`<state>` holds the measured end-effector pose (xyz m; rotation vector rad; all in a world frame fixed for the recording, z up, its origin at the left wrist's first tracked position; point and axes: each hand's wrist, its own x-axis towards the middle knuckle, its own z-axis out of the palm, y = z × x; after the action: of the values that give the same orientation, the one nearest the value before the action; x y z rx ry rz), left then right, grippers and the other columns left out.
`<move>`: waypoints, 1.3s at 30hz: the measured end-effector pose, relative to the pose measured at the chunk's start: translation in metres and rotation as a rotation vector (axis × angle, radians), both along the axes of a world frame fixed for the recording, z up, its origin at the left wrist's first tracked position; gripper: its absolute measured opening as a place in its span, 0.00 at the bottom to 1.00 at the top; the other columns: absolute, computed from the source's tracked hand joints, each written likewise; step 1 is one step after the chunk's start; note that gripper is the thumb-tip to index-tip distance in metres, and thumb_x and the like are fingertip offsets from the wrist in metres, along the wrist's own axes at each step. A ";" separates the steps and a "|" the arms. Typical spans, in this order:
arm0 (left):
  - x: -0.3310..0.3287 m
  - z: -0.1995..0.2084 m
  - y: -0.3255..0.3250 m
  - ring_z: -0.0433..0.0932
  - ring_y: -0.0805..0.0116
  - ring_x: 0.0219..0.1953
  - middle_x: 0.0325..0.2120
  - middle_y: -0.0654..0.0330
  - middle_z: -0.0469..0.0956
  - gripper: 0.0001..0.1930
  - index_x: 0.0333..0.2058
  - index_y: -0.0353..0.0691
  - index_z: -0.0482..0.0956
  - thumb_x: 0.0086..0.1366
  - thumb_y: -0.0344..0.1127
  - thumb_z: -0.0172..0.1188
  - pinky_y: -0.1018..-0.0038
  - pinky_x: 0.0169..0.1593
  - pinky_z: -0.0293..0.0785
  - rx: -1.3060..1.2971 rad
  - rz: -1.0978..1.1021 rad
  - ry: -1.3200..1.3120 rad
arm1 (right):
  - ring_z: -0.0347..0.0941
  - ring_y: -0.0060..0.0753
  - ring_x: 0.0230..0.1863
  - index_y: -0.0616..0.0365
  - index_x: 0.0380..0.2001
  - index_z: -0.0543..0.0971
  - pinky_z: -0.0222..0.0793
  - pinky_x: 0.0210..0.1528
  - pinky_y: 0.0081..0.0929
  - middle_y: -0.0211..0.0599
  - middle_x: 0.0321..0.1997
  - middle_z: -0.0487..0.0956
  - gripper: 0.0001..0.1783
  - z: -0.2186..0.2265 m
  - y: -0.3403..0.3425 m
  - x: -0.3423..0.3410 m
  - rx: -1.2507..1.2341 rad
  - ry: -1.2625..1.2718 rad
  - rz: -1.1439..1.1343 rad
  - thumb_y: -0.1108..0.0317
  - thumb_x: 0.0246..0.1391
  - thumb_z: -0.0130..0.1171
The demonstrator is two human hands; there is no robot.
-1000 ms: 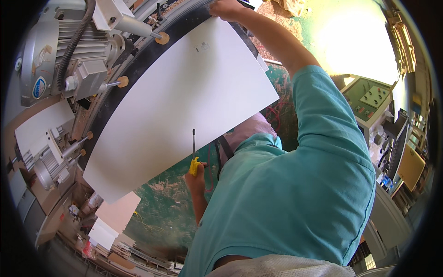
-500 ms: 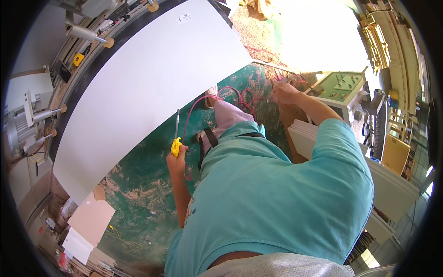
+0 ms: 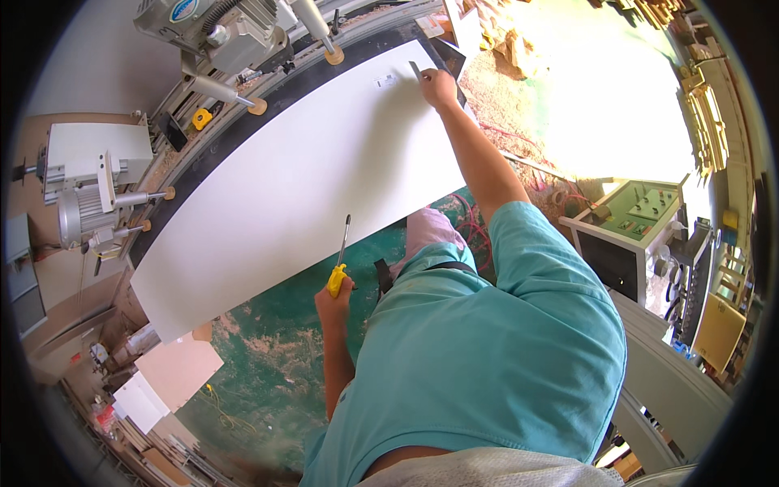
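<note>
My left hand (image 3: 333, 307) is closed round a yellow air blow gun (image 3: 337, 280), whose thin metal nozzle points up and away over the near edge of a large white panel (image 3: 276, 195). At the panel's far right end, my right hand (image 3: 439, 88) is closed on a thin, flat grey piece (image 3: 416, 71); its exact kind I cannot make out. That hand is over the panel's surface, close to a small white label (image 3: 385, 80). My fingers hide the rest of the grey piece.
Along the panel's far side runs a machine with motors (image 3: 81, 215) and cylinders ending in round pads (image 3: 257, 106). A yellow tape measure (image 3: 202, 119) lies on its ledge. A control cabinet (image 3: 641, 211) stands at right. Red hose (image 3: 477, 235) and sawdust lie on the green floor.
My right hand has swung from beside the control cabinet to the panel's far right end, where it now holds the grey piece. The blow gun stays in my left hand; the view has shifted.
</note>
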<state>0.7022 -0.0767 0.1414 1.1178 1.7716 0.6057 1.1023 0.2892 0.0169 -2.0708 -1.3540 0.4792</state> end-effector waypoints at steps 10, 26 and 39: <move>-0.005 0.026 0.008 0.79 0.75 0.33 0.28 0.61 0.83 0.13 0.31 0.32 0.83 0.67 0.39 0.60 0.75 0.42 0.73 -0.176 0.339 -0.040 | 0.79 0.50 0.39 0.54 0.38 0.84 0.76 0.45 0.43 0.41 0.41 0.82 0.15 0.001 0.076 -0.070 0.084 -0.301 0.213 0.63 0.50 0.54; -0.236 0.014 -0.045 0.80 0.71 0.34 0.31 0.60 0.83 0.11 0.34 0.33 0.82 0.69 0.37 0.58 0.74 0.42 0.73 -0.052 0.449 -0.131 | 0.78 0.51 0.37 0.53 0.37 0.81 0.76 0.42 0.44 0.43 0.35 0.80 0.12 -0.010 0.017 -0.402 0.096 -0.224 0.250 0.67 0.55 0.50; -0.392 0.027 -0.017 0.80 0.72 0.35 0.31 0.58 0.84 0.09 0.34 0.30 0.81 0.66 0.32 0.58 0.74 0.43 0.74 -0.127 0.395 -0.086 | 0.77 0.53 0.35 0.49 0.51 0.79 0.76 0.40 0.44 0.43 0.34 0.79 0.19 -0.005 -0.006 -0.545 0.159 -0.140 0.266 0.66 0.56 0.55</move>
<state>0.3101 -0.0938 0.1681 0.6482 1.9395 0.7508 0.5568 0.2834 0.0118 -1.8328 -1.7050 0.3285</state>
